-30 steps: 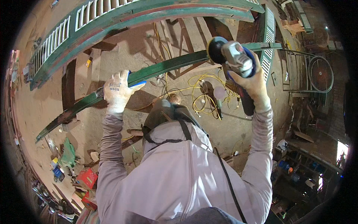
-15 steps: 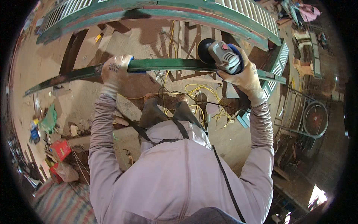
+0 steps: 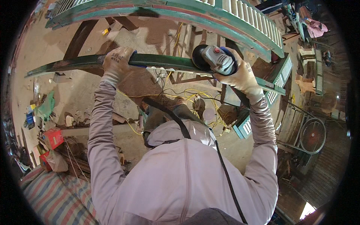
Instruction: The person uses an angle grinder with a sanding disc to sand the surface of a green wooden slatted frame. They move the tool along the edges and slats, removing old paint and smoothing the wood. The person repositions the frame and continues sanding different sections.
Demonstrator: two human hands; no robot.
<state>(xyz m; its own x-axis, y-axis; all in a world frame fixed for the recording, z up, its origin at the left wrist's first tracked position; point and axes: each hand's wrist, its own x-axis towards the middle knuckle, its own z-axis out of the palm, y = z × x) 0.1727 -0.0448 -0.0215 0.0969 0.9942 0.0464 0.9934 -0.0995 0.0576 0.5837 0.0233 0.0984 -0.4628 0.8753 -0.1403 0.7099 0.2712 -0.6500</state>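
The left hand [image 3: 118,62], in a pale knit glove, has its grip wrapped tight around a long, thin green wooden board [image 3: 165,63] with worn, chipped paint. The right hand [image 3: 240,77], gloved too, has its grip closed on a grey grinder [image 3: 216,60] whose round black disc touches the board's edge. The board stretches across, held up above a dusty floor [image 3: 48,48] with tangled yellow cord [image 3: 195,93].
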